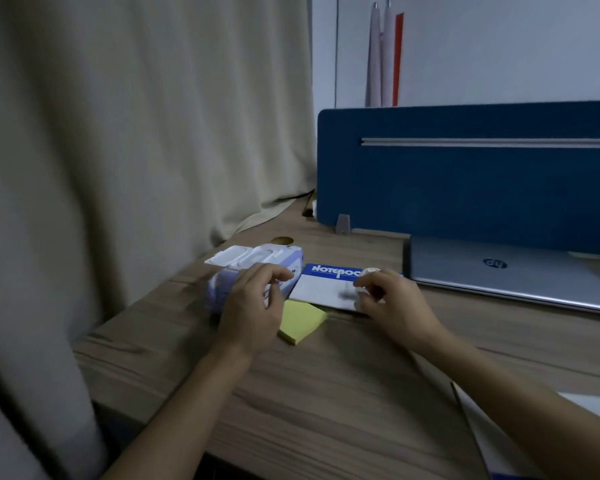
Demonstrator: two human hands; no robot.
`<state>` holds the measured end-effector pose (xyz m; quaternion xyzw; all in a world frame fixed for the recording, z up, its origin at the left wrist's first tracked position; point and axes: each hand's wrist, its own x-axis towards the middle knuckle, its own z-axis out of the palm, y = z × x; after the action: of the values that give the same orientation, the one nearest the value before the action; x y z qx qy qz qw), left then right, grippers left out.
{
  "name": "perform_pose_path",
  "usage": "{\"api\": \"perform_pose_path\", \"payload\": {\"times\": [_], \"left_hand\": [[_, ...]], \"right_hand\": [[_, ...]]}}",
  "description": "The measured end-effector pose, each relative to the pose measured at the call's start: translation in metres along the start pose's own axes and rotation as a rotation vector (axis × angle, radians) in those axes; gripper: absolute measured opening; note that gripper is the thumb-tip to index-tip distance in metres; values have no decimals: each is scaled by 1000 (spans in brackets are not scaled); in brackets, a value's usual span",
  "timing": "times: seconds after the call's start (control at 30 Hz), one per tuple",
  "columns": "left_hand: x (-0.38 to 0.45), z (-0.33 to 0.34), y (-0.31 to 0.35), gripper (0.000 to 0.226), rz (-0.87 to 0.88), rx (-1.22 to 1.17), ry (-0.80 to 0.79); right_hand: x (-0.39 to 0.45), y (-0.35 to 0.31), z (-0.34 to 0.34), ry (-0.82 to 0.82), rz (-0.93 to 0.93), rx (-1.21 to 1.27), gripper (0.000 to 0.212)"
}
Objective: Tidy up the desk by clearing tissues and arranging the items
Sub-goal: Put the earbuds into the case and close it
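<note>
Worktop (326, 393): wood-grain surface, lower half of frame.
Wipes pack (243, 271): centre-left of frame, white flip lid on top, close to the curtain (136, 133).
Left hand (253, 306): fingers curled loosely, over the right end of the wipes pack; contact cannot be told.
Notebook (326, 284): flat at centre, blue header strip, just right of the wipes pack.
Right hand (392, 303): fingers pinched on a small pale roll (371, 271) above the notebook's right end.
Sticky notes (302, 322): yellow pad, between the hands, touching the notebook's lower edge.
Laptop (513, 271): closed, right of frame, before the blue divider (465, 174).
</note>
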<state>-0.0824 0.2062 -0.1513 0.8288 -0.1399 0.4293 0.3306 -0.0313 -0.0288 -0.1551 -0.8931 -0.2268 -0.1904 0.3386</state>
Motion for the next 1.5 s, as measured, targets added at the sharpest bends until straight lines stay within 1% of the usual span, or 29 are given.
{"api": "perform_pose_path", "payload": {"times": [0.07, 0.1, 0.23, 0.3, 0.4, 0.47, 0.57, 0.63, 0.7, 0.83, 0.93, 1.03, 1.13, 1.3, 1.4, 1.5], "left_hand": [[4, 17, 13, 24, 24, -52, -85], [5, 27, 18, 24, 4, -88, -128], [13, 69, 26, 24, -182, -177, -302], [21, 87, 23, 23, -273, -183, -364], [34, 110, 22, 24, -399, -259, -365], [40, 125, 20, 23, -455, -320, -354], [41, 136, 13, 25, -527, -391, -407], [41, 137, 8, 25, -554, -449, -437], [40, 136, 5, 26, -560, -465, -453], [39, 135, 8, 27, -525, -392, -527], [39, 134, 11, 26, -512, -377, -538], [38, 131, 14, 26, -502, -368, -540], [38, 130, 16, 27, -500, -363, -566], [36, 127, 16, 27, -493, -381, -595], [36, 126, 15, 27, -483, -383, -612], [36, 126, 15, 27, -482, -393, -614]], "right_hand": [[0, 13, -10, 22, 34, -1, 12], [-1, 19, -13, 28, 57, 1, 12], [0, 38, -20, 52, 142, 46, 4], [3, 44, -20, 75, 172, 77, 9], [5, 50, -18, 127, 206, 153, 9], [5, 55, -15, 128, 215, 185, 6], [6, 60, -13, 117, 199, 193, 2], [7, 61, -12, 109, 190, 178, 3], [7, 61, -10, 103, 186, 165, 6], [6, 62, -9, 99, 173, 163, 7], [3, 60, -10, 118, 164, 186, 9], [0, 59, -12, 142, 155, 210, 15], [-4, 58, -15, 130, 160, 267, 21], [-8, 53, -17, 120, 112, 316, 30], [-8, 52, -17, 124, 115, 344, 24], [-8, 52, -17, 185, 135, 331, 19]]}}
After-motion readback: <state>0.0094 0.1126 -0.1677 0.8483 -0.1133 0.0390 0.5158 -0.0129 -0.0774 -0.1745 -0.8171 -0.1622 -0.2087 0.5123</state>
